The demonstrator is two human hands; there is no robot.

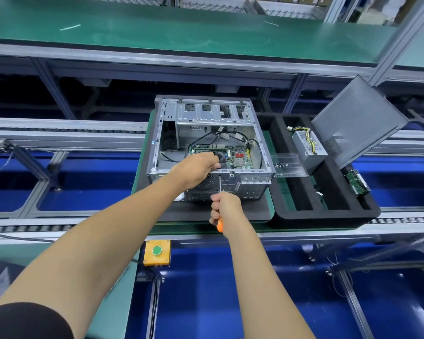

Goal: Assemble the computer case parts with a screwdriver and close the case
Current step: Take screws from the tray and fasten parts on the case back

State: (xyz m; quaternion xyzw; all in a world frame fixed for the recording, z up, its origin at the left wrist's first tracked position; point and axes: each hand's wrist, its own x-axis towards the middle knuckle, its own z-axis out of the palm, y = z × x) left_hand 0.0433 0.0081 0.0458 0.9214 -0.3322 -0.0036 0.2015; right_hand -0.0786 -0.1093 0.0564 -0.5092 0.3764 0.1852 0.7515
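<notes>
Open grey metal computer case point(207, 145) lying on its side at centre, green motherboard point(238, 159) exposed inside, with orange-handled screwdriver point(220, 204) upright against its near rear panel and grey perforated side panel point(357, 121) propped tilted at far right.

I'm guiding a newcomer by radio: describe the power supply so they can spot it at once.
Start at the open computer case, then look right to the black foam tray. The power supply stands at its far end: a small grey metal box, the only part trailing yellow and black wires.
</notes>
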